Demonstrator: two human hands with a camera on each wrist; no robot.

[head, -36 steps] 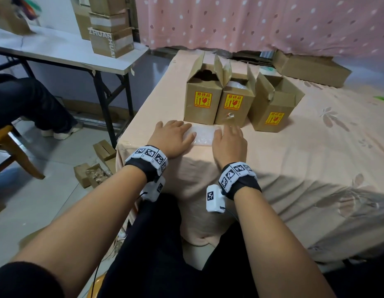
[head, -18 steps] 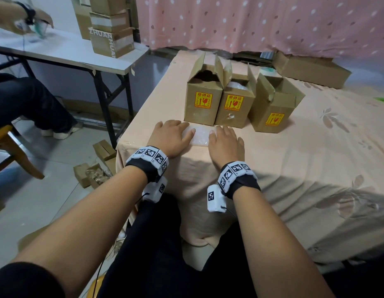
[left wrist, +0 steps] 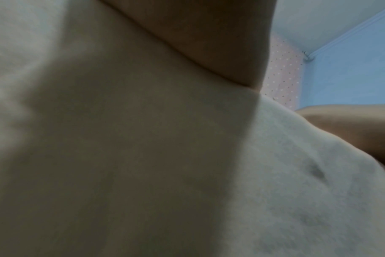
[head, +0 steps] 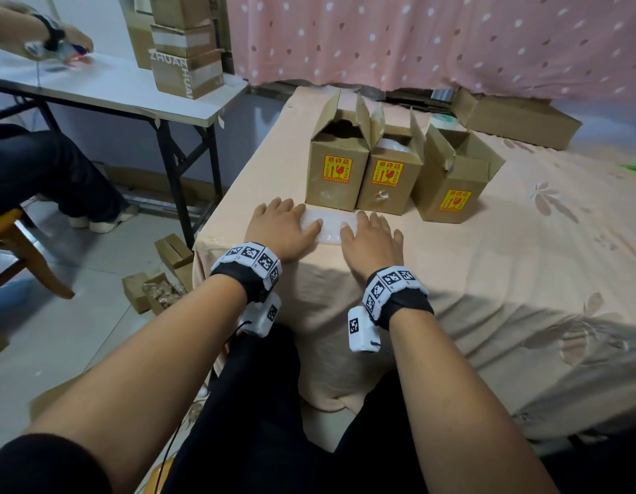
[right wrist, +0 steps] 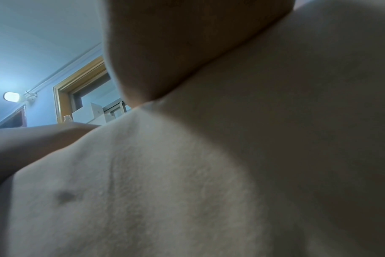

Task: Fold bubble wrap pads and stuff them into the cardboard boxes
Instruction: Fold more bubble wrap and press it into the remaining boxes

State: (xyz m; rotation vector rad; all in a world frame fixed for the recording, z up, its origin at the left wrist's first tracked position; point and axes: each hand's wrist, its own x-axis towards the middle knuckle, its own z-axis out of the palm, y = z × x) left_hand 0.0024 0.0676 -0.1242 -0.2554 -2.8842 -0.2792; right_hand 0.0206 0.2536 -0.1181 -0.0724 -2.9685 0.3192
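A clear bubble wrap pad [head: 329, 226] lies flat on the peach cloth near the table's front left corner. My left hand [head: 284, 226] presses its left end with flat fingers, and my right hand [head: 371, 237] presses its right end the same way. Just behind the pad stand three open cardboard boxes with yellow fragile labels: the left box [head: 337, 172], the middle box [head: 389, 176] with bubble wrap showing inside, and the right box [head: 455, 180]. Both wrist views show only cloth and the underside of a wrist.
The cloth-covered table [head: 523, 279] stretches off to the right. A flat cardboard box [head: 516, 119] lies at the back. A white folding table [head: 113, 90] with stacked boxes [head: 186, 55] stands left, with a seated person [head: 42, 172] beside it. Small boxes [head: 156, 290] sit on the floor.
My right hand has slid left along the pad toward my left hand. The other person's hand has come onto the white table at the far left.
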